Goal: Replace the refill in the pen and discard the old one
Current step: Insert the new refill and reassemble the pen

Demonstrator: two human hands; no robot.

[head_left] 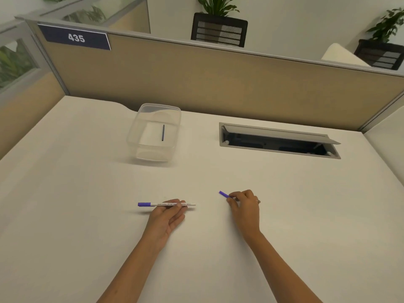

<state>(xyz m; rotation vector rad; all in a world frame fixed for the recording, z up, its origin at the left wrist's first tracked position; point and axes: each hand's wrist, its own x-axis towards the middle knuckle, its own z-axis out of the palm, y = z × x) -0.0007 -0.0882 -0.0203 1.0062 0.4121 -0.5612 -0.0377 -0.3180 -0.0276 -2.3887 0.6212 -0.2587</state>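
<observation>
Your left hand (pixel 169 215) pinches the white pen with a purple cap (pixel 166 204) level above the desk's (pixel 87 193) near middle; your right hand (pixel 242 203) grips its small purple end piece (pixel 223 194), likely freeing the barrel. A dark thin refill (pixel 163 132) waits in the clear plastic tub (pixel 140 136) near the far edge.

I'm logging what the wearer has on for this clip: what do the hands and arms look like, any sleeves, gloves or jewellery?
Both forearms are bare to the bottom edge of the picture, with no sleeves, gloves or watch showing. The right hand wears a ring on one finger. The left hand shows no jewellery.
</observation>
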